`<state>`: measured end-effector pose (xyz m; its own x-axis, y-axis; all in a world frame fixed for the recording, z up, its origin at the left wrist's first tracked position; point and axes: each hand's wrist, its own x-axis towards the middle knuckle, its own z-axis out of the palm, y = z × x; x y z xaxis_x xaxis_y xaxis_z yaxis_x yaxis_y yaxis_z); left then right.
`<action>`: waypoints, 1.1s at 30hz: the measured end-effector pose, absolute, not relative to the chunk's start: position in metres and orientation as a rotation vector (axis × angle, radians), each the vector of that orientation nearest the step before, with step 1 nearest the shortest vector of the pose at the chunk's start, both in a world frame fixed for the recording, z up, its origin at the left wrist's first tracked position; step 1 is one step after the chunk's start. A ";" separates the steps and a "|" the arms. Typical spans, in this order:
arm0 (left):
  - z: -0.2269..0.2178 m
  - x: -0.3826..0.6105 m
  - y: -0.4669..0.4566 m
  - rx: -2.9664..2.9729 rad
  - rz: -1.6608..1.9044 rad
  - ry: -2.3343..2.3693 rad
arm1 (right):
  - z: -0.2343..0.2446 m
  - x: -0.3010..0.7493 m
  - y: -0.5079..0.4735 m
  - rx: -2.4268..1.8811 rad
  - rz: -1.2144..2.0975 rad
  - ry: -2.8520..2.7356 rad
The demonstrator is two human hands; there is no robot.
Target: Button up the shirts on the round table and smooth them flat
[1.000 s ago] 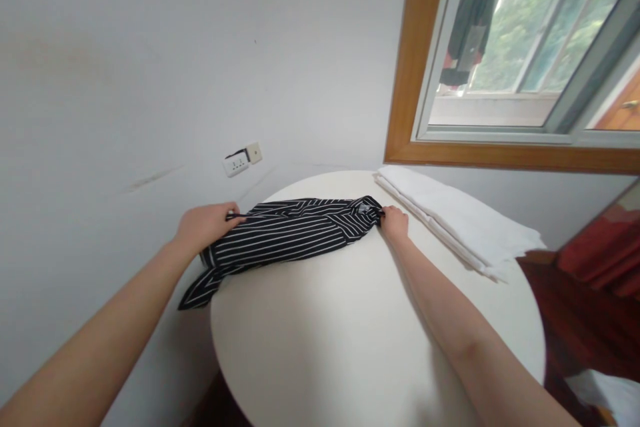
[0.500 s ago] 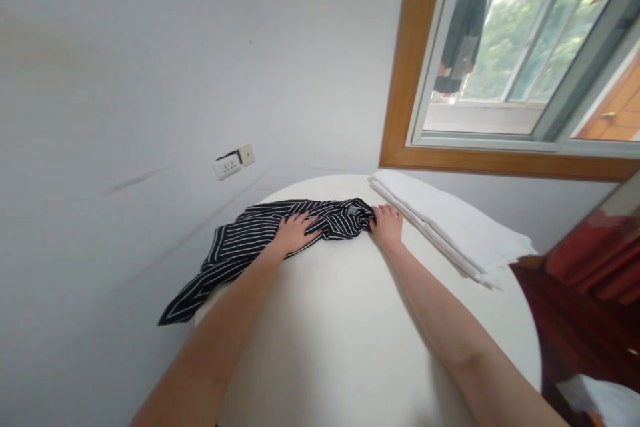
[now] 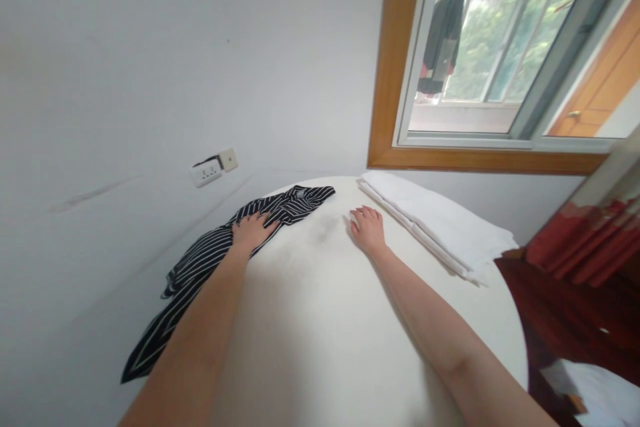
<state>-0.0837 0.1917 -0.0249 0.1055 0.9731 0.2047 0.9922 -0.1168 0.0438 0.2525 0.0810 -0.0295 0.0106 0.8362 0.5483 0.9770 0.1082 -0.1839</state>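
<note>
A black garment with thin white stripes (image 3: pixel 210 250) lies bunched along the far left edge of the round white table (image 3: pixel 350 340), with one end hanging off the left side. My left hand (image 3: pixel 253 229) rests flat on the garment, fingers stretched out. My right hand (image 3: pixel 367 228) lies flat on the bare tabletop, fingers apart, holding nothing, a short way right of the garment's far end.
A folded white cloth (image 3: pixel 435 223) lies along the table's far right edge under the wooden window frame (image 3: pixel 385 67). A wall socket (image 3: pixel 206 172) sits on the white wall to the left. Dark red furniture (image 3: pixel 575 280) stands to the right.
My right hand has let go of the garment's end and now lies on bare table. My left hand has pushed the garment leftwards, so more of it hangs off the edge.
</note>
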 end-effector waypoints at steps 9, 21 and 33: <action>-0.014 -0.099 0.184 -2.353 -0.172 -1.843 | -0.022 0.254 0.079 -1.641 -0.302 -1.850; 0.011 -0.007 0.102 -2.432 -0.520 -1.435 | 0.036 0.333 0.042 -2.245 -0.343 -1.506; -0.029 -0.035 0.102 -2.069 -0.508 -1.929 | 0.033 0.392 0.003 -2.581 -0.146 -1.702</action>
